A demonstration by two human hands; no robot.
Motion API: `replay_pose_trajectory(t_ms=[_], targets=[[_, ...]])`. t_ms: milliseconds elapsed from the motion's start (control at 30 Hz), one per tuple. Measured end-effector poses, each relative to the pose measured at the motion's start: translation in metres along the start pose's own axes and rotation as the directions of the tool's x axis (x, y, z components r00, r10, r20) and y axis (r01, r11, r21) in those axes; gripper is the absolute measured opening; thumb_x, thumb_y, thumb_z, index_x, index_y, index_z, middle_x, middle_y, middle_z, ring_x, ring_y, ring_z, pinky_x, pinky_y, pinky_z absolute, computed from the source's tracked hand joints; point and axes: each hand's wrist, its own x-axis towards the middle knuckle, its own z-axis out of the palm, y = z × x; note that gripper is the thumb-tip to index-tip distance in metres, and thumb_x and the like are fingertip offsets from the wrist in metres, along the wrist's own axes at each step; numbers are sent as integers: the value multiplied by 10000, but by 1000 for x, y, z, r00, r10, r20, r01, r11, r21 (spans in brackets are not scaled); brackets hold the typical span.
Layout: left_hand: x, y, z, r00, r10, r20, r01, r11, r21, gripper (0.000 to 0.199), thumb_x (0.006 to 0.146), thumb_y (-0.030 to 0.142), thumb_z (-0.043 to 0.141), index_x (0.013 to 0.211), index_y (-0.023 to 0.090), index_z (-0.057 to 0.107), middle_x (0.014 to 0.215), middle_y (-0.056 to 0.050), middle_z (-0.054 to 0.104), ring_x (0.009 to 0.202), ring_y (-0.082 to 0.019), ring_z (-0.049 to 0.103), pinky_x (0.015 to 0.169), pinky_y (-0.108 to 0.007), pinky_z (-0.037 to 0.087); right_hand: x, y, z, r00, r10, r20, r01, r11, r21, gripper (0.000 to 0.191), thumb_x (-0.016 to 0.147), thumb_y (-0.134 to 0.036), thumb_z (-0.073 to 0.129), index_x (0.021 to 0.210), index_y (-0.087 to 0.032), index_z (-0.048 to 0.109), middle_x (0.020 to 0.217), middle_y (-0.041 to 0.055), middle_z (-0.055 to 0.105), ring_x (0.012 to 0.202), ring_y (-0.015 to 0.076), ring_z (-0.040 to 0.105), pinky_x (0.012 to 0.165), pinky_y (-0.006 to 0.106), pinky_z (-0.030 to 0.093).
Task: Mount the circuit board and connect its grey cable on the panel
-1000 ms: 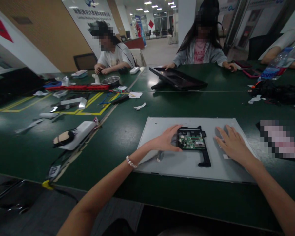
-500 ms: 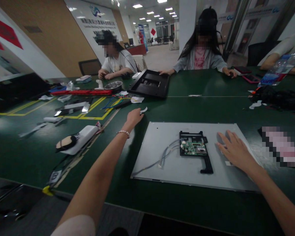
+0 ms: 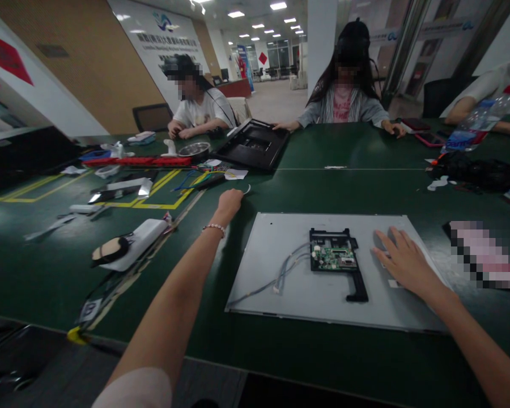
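Note:
My left hand [image 3: 229, 205] is stretched out over the green table, closed, with a curled strip of white tape [image 3: 247, 190] poking out past its fingertips. Fingers spread, my right hand [image 3: 402, 255] rests on the right side of a flat grey metal display panel [image 3: 263, 249]. On that panel sits a green circuit board [image 3: 334, 257] in a black plastic bracket [image 3: 359, 286]. Thin grey cables [image 3: 287, 266] run from the board towards the panel's lower left corner.
Across the table a person's hand touches a tilted black monitor frame [image 3: 229, 150]. A white power strip [image 3: 142, 243] with a black plug lies left of my arm. A pixelated phone-like object [image 3: 484, 255], a plastic bottle [image 3: 471, 124] and black items [image 3: 476, 167] are at the right.
My left hand has turned slightly, so the white tape shows less and looks thinner. The black monitor frame has tipped a little to the left. My right hand stays on the panel.

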Motion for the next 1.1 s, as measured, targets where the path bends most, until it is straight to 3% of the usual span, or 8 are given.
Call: replay_pose_trajectory(t_ms=[233, 400, 567, 633, 800, 867, 967, 1100], targets=[[-24, 8, -8, 995, 92, -25, -92, 996, 17, 350, 886, 87, 381, 1061, 94, 683, 1067, -212, 675, 1011, -293, 636, 821, -350, 454, 1, -2, -2, 1000, 16, 2, -16, 999, 42, 589, 965, -522, 315, 1451, -211, 435, 1532, 180, 354, 1422, 407, 285, 1083, 576, 335], [-57, 38, -9, 961, 264, -85, -265, 964, 4, 372, 943, 122, 325, 1141, 134, 640, 1133, -166, 662, 1065, -289, 619, 860, -363, 450, 3, -4, -11, 999, 43, 3, -43, 994, 103, 586, 959, -504, 349, 1447, -192, 440, 1539, 180, 342, 1435, 418, 253, 1100, 595, 312], [-105, 85, -18, 839, 496, -223, -517, 855, -44, 341, 974, 158, 346, 1189, 160, 611, 1101, -130, 681, 1004, -241, 639, 851, -345, 473, 9, -20, -35, 991, -49, -123, 86, 946, 314, 574, 958, -429, 378, 1469, -169, 384, 1521, 159, 387, 1436, 324, 299, 1146, 533, 306], [-126, 105, -25, 750, 606, -265, -634, 773, -25, 306, 972, 162, 384, 1180, 158, 608, 1079, -117, 687, 963, -225, 643, 822, -335, 486, 8, -31, -47, 981, -97, -170, 160, 898, 409, 572, 957, -406, 401, 1494, -221, 335, 1505, 121, 418, 1401, 285, 373, 1142, 512, 334], [-170, 146, -40, 471, 820, -325, -848, 523, 91, 257, 960, 92, 402, 1097, 163, 607, 1019, -102, 692, 898, -195, 634, 776, -314, 497, 0, -57, -65, 944, -257, -206, 328, 794, 512, 629, 932, -346, 498, 1517, -305, 270, 1519, 73, 414, 1386, 267, 406, 1142, 533, 343], [-179, 156, -40, 402, 841, -361, -879, 465, 104, 268, 967, 80, 388, 1112, 174, 593, 968, -93, 695, 885, -195, 636, 759, -312, 502, -2, -62, -66, 922, -316, -224, 387, 753, 532, 611, 930, -308, 512, 1504, -314, 300, 1515, 60, 420, 1385, 251, 409, 1143, 520, 350], [-186, 163, -37, 366, 841, -398, -895, 435, 96, 276, 971, 77, 382, 1144, 166, 577, 906, -89, 691, 891, -200, 645, 759, -315, 514, -3, -65, -65, 893, -355, -276, 450, 705, 549, 546, 924, -268, 532, 1454, -291, 402, 1473, 61, 475, 1348, 241, 456, 1126, 505, 381], [-187, 164, -31, 408, 816, -409, -890, 456, 24, 280, 971, 84, 389, 1168, 169, 570, 954, -93, 694, 870, -181, 655, 782, -319, 526, -4, -64, -63, 861, -399, -317, 509, 651, 563, 260, 929, -237, 540, 1158, -262, 661, 1202, 53, 673, 1109, 217, 640, 987, 442, 521]])
